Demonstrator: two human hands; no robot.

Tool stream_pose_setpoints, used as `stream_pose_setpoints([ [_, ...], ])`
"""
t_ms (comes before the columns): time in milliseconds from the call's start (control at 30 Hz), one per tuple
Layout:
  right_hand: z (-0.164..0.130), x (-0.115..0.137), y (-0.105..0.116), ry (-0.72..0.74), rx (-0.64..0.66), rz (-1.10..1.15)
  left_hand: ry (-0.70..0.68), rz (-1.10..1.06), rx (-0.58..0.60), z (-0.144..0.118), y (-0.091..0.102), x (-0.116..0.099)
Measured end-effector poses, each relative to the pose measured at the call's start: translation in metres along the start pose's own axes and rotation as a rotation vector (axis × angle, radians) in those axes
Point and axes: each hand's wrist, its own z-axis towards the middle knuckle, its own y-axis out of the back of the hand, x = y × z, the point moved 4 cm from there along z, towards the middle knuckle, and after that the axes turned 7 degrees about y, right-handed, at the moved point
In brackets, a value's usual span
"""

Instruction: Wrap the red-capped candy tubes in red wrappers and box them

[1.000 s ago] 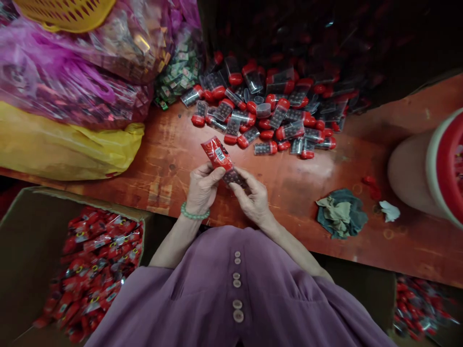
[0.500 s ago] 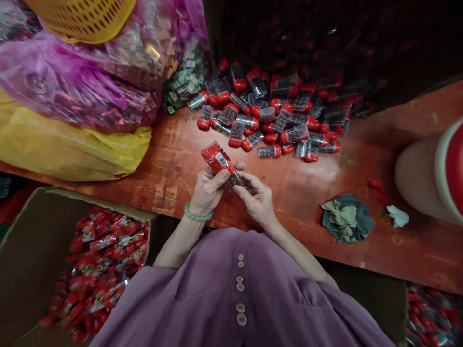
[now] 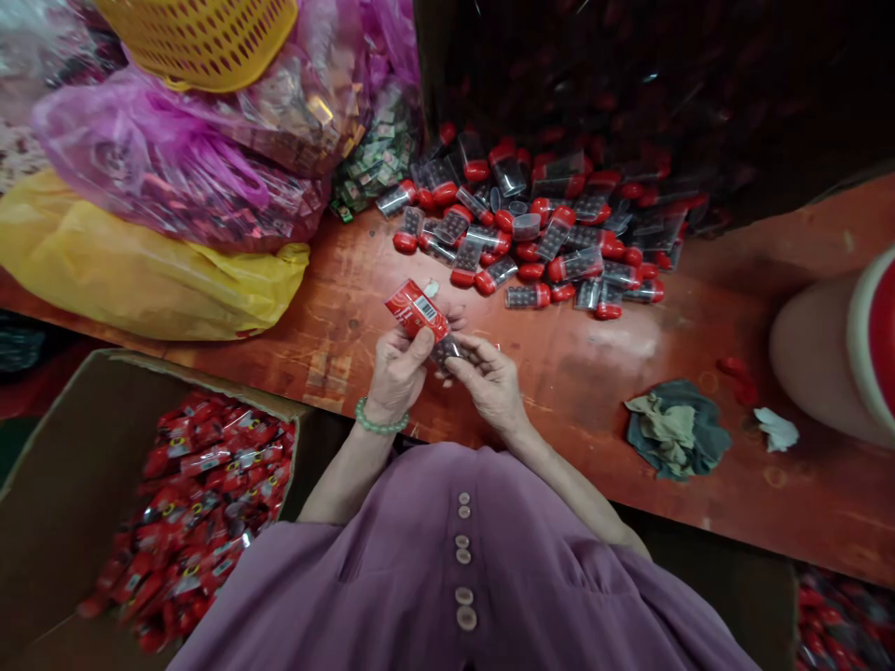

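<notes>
Over the table's front half, both hands hold one small clear container (image 3: 446, 349) of dark round pieces, its upper part inside a red printed wrapper (image 3: 412, 308) with a barcode. My left hand (image 3: 400, 368), with a green bead bracelet at the wrist, pinches the wrapper's lower part, thumb on top. The fingertips of my right hand (image 3: 490, 380) close on the container's lower right end and hide part of it. Behind the hands lies a loose pile of similar clear containers (image 3: 552, 233) with red caps.
Pink plastic bags (image 3: 182, 177), a yellow bag (image 3: 154, 270) and a yellow basket (image 3: 210, 42) crowd the left. Below them stands a cardboard box (image 3: 62, 447) of red wrapped pieces. To the right are a crumpled cloth (image 3: 675, 429) and a large tub (image 3: 818, 340).
The view has shifted slightly. The wrapped container has tilted a little, and a small white scrap now shows on the table behind it. Both hands keep their hold.
</notes>
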Motion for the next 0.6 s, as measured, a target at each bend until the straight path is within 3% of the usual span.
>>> stream_pose_setpoints([
  [233,-0.007,0.008,0.0,0.297,-0.098,-0.331,-0.01,-0.009,-0.04,-0.003,-0.002,0.007],
  [433,-0.005,-0.005,-0.009,0.111,0.061,-0.037,-0.011,0.006,-0.102,-0.003,0.011,0.003],
  [600,-0.005,-0.006,-0.016,0.079,0.001,0.008,-0.003,-0.057,-0.124,-0.008,0.007,0.003],
])
